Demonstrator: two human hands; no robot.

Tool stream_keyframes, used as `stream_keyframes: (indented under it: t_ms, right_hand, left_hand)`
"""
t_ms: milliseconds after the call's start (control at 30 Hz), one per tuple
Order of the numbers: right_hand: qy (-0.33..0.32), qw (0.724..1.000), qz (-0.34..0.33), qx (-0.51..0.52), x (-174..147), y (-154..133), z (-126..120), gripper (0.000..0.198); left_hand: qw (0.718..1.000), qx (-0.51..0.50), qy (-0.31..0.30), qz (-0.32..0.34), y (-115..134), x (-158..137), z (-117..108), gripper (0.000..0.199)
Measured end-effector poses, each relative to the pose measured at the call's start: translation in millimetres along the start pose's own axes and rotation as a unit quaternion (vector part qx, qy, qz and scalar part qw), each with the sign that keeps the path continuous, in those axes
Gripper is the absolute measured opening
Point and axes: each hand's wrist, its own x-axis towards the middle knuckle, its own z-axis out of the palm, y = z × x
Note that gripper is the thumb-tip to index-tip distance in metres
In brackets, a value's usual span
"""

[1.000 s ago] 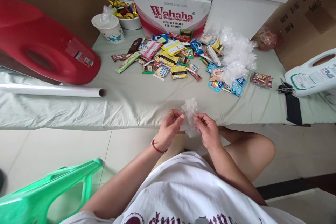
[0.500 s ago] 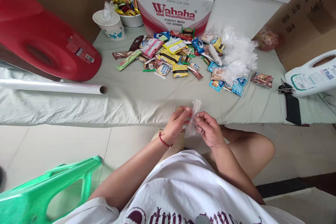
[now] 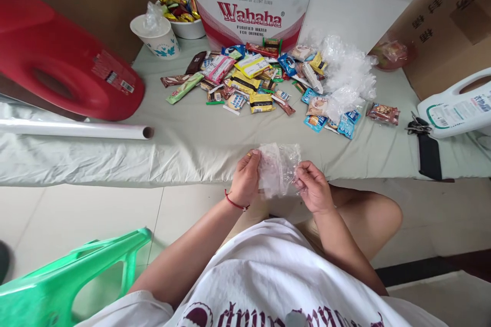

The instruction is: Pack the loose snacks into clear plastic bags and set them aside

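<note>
The clear plastic bag [image 3: 279, 169] is spread between the two hands at the front edge of the table [image 3: 192, 148]. The left hand [image 3: 245, 176] has its thumb and fingers clamped on the bag's left side; the right hand [image 3: 315, 189] pinches the right side, fingers together on the film. Whether each grip takes one layer or two cannot be told.

Apply light, even tension; a sharp pull would probably tear such thin film. If layers cling, rub them between thumb and forefinger. Grip close to the edge rather than mid-panel. Work clear of the wrapped snacks [image 3: 245, 84] and the heap of clear bags [image 3: 347, 69], which lie farther back.
</note>
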Motion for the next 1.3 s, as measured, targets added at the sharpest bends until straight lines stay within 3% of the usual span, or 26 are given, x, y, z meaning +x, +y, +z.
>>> stream_keyframes:
  t_ms: [100,200,267,333,400,433,500,567,633,700,800,900,1000,1100,1200,1300]
  right_hand:
    - [0.045,0.999,-0.014,-0.023,3.0,0.7,-13.6,0.037]
    - [0.052,0.983,-0.079,-0.16,3.1,2.7,-23.9,0.027]
    - [0.064,0.939,-0.176,-0.289,2.0,2.0,-26.8,0.024]
    - [0.054,0.867,-0.281,-0.408,1.4,-1.1,-26.4,0.036]
    - [0.008,0.811,-0.337,-0.478,2.5,-5.8,-24.3,0.044]
    - [-0.014,0.802,-0.345,-0.487,3.9,-8.2,-23.3,0.044]
    - [-0.011,0.832,-0.338,-0.44,8.1,-12.3,-21.7,0.041]
    - [0.033,0.901,-0.304,-0.309,12.9,-15.3,-20.3,0.04]
    - [0.043,0.959,-0.233,-0.157,16.4,-16.9,-17.2,0.048]
    - [0.005,0.986,-0.142,-0.086,17.4,-16.7,-11.2,0.06]
    - [-0.032,0.987,-0.07,-0.139,15.3,-12.7,0.2,0.049]
    - [-0.023,0.979,-0.091,-0.183,12.4,-8.4,7.2,0.03]
    - [-0.038,0.979,-0.091,-0.181,9.9,-7.0,8.6,0.027]
    - [-0.055,0.976,-0.081,-0.195,7.7,-7.5,8.9,0.026]
    - [-0.038,0.972,-0.087,-0.214,6.4,-9.2,9.7,0.028]
    - [-0.008,0.978,-0.067,-0.2,6.7,-12.2,8.9,0.034]
  left_hand:
    - [0.998,0.042,0.028,0.036,0.9,4.7,-4.9,0.055]
    - [0.992,0.108,0.029,0.053,1.7,6.0,-6.5,0.058]
    - [0.991,0.119,0.026,0.05,1.8,5.6,-5.5,0.057]
    - [0.994,0.103,0.021,0.029,1.8,4.6,-3.9,0.057]
    - [0.997,0.081,0.008,0.004,2.3,2.7,-2.5,0.056]
    - [0.997,0.072,0.0,-0.003,2.8,1.5,-2.2,0.056]
    - [0.998,0.068,-0.015,0.004,3.9,-1.6,-1.9,0.057]
    - [0.996,0.076,-0.027,0.026,4.2,-5.1,-2.0,0.06]
    - [0.995,0.082,-0.043,0.04,2.9,-8.3,-1.8,0.061]
    - [0.993,0.085,-0.069,0.04,0.0,-10.4,-1.6,0.06]
    - [0.988,0.113,-0.079,0.065,-4.0,-10.6,-3.6,0.049]
    - [0.967,0.184,-0.023,0.173,-2.7,-8.4,-9.5,0.044]
    - [0.923,0.275,-0.059,0.264,2.2,-6.9,-16.1,0.042]
    - [0.884,0.337,-0.104,0.308,4.0,-6.6,-18.4,0.036]
    - [0.867,0.351,-0.075,0.346,2.5,-6.2,-17.8,0.017]
    - [0.87,0.327,-0.051,0.365,4.4,-5.5,-18.3,0.012]
